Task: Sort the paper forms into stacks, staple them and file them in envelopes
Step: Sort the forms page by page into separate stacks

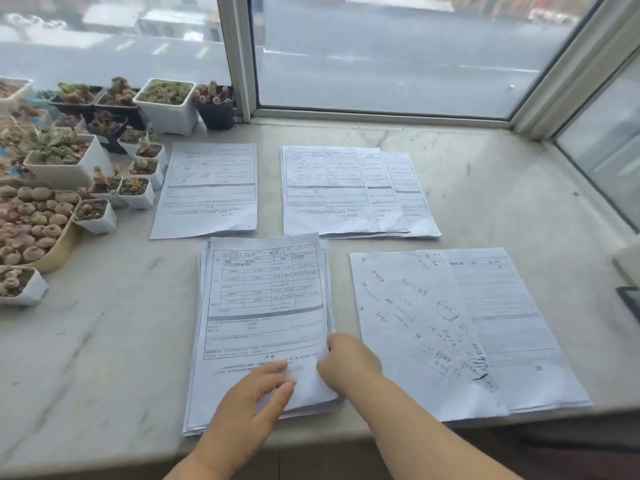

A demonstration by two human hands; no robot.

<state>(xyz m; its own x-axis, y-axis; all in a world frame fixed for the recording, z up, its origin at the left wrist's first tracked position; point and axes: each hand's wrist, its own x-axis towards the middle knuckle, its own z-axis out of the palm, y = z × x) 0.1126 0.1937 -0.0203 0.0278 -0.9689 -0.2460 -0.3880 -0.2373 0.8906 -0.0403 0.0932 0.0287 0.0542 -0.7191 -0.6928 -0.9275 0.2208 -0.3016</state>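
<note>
Head view — left hand (256,400) flat on near stack (263,306); right hand (346,362) grip pinching top sheet edge, fingertips hidden.

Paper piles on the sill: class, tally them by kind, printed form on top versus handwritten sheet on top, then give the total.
Printed form on top: 3
Handwritten sheet on top: 1
Total: 4 piles

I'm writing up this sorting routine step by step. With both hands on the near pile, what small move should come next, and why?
Probably lift the top form off the near pile. The right hand pinches its right edge while the left hand presses flat on the pile, and three sorted groups already lie apart on the sill.
</note>
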